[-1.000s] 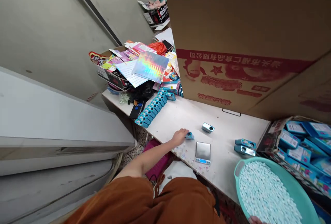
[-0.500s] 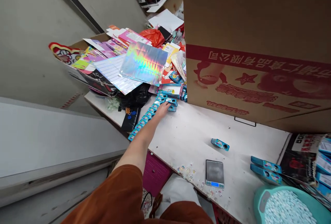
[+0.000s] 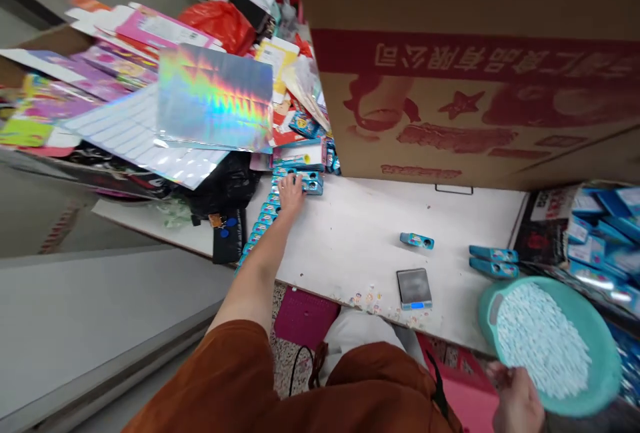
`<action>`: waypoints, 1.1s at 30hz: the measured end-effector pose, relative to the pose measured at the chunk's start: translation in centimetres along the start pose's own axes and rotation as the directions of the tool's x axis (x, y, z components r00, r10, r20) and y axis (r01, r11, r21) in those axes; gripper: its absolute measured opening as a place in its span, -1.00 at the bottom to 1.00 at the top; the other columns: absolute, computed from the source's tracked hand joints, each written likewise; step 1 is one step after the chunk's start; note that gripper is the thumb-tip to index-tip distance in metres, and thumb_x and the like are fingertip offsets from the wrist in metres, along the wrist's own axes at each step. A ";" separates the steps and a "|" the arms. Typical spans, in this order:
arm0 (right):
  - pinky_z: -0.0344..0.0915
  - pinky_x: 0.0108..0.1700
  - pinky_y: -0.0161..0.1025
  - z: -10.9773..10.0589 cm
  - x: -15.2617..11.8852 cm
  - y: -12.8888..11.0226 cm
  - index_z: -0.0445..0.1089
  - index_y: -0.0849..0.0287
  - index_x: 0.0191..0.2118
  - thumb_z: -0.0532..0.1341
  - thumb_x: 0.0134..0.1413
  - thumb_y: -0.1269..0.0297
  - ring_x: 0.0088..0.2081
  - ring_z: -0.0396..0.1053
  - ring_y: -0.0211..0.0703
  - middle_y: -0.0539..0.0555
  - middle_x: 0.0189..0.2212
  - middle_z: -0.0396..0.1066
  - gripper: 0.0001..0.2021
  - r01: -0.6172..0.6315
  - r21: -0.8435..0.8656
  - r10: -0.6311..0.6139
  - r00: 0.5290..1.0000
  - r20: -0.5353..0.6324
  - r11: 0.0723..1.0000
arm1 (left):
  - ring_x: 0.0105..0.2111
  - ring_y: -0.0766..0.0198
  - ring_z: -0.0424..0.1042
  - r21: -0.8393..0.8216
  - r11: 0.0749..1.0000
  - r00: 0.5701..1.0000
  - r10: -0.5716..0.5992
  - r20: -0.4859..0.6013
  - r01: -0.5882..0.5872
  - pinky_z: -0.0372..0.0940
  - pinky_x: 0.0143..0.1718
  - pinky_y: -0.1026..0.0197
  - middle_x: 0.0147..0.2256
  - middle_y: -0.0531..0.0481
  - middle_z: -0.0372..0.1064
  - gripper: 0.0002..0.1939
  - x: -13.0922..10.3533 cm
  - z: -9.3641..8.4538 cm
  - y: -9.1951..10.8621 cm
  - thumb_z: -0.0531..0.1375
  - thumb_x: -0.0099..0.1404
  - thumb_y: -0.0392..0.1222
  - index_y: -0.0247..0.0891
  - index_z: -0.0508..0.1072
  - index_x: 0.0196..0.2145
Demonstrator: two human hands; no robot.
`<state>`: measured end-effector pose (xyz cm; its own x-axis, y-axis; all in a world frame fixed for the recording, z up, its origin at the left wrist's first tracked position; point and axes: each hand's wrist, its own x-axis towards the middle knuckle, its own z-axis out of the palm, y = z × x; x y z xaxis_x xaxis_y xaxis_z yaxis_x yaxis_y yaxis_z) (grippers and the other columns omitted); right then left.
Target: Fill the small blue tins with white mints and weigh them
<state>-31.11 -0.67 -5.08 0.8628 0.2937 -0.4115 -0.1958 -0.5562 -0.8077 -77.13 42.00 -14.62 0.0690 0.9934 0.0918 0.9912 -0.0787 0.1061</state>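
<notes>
My left hand [image 3: 291,194] rests over the far end of a row of small blue packs [image 3: 264,218] with dark round spots. Its fingers look apart, touching the packs, and no pack is lifted. Beside the fingertips lies another blue pack [image 3: 313,183]. My right hand [image 3: 517,396] is at the lower right, in front of a teal tub [image 3: 607,353] of pale blue pieces [image 3: 543,340]; its curled fingers are smeared by motion. A single blue pack [image 3: 417,240] lies mid-table near a small digital scale [image 3: 414,288], with two more packs [image 3: 494,262] to the right.
A large cardboard box [image 3: 425,113] stands along the back of the white table [image 3: 350,233]. Flattened packaging and a holographic sheet [image 3: 215,100] pile up at left, beside a black bag [image 3: 225,186]. An open carton [image 3: 545,226] of blue packs is at right.
The view has shifted down and right. My right hand has come into view beside the tub. My left hand has moved slightly left along the packs.
</notes>
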 end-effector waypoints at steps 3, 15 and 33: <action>0.30 -0.44 -0.26 0.3 -0.4 -0.7 0.25 0.13 -0.54 0.19 -0.11 0.12 -0.58 0.30 -0.26 -0.07 -0.64 0.35 -0.79 -0.005 0.099 0.013 0.996 -0.083 0.995 | 0.13 -0.07 0.01 -0.102 0.988 0.992 0.122 0.027 -0.119 -0.08 0.16 -0.16 0.12 -0.21 0.05 -0.50 -2.1 0.4 3.3 0.18 0.21 -0.19 -0.31 0.18 0.08; 0.28 -0.41 -0.26 -2.3 -0.6 1.7 0.26 0.14 -0.48 0.09 0.02 0.07 -0.56 0.29 -0.25 -0.06 -0.60 0.35 -0.76 0.013 0.098 -0.011 1.000 -0.021 0.995 | 0.18 -0.01 0.06 -0.525 0.745 0.755 0.602 0.262 -0.412 0.02 0.14 -0.03 0.13 -0.21 0.13 -0.46 -12.8 3.3 32.2 0.16 0.19 -0.24 -0.25 0.14 0.11; 0.23 -0.49 -0.32 -8.1 8.2 4.2 0.17 0.15 -0.51 0.12 -0.02 -0.09 -0.62 0.27 -0.32 -0.07 -0.67 0.33 -0.62 -0.037 0.260 0.029 0.999 0.035 0.965 | -0.12 0.14 0.35 -0.482 0.847 0.840 0.420 0.344 -0.227 0.25 -0.09 0.10 -0.14 -0.07 0.35 -0.63 -27.4 -0.5 32.8 0.17 0.18 -0.26 -0.19 0.28 -0.04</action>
<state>-21.05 -6.90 -8.40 0.8398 0.3049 -0.4492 -0.3420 -0.3454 -0.8739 -46.54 12.16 -13.13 0.5133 0.8299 -0.2187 0.7692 -0.3320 0.5459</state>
